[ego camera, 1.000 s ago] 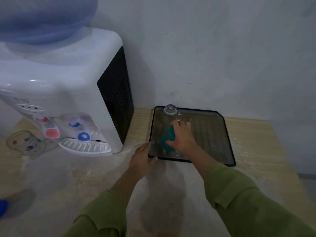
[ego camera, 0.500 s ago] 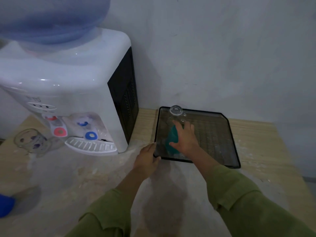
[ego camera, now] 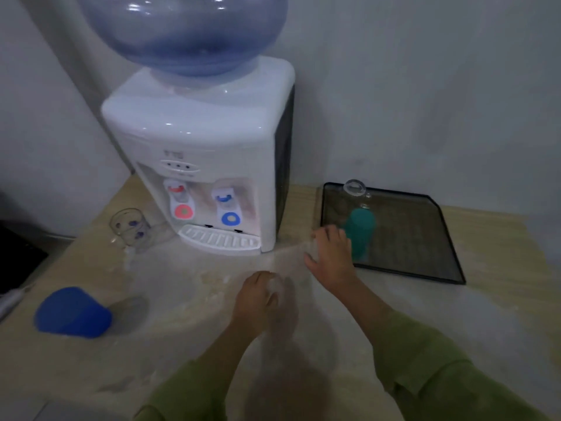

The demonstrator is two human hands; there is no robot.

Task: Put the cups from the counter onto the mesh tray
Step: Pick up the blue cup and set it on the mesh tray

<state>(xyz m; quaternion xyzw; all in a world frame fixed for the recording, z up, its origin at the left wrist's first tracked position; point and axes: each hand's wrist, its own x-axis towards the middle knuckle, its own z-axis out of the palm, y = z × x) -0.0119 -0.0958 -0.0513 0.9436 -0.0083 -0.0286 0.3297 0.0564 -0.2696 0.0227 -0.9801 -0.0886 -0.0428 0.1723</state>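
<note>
A black mesh tray [ego camera: 431, 238] lies on the counter to the right of the water dispenser. A teal cup [ego camera: 359, 230] stands upside down near the tray's left edge, and a clear glass [ego camera: 354, 189] stands upside down at its far left corner. My right hand [ego camera: 329, 253] is just left of the teal cup, off it, fingers spread and blurred. My left hand [ego camera: 258, 299] hovers over the counter in front of the tray, holding nothing. A blue cup [ego camera: 73, 312] stands on the counter at the left. A clear glass with purple dots [ego camera: 129, 227] stands left of the dispenser.
A white water dispenser [ego camera: 206, 165] with a blue bottle [ego camera: 185, 28] stands at the back, its drip tray [ego camera: 220, 240] jutting forward. A grey wall runs behind. The wooden counter [ego camera: 501, 299] extends to the right of the tray. A dark object [ego camera: 15, 259] sits at the far left.
My right hand has let go of the teal cup, which now stands on the tray, and pulled back left. My left hand left the tray's edge. The view swung left.
</note>
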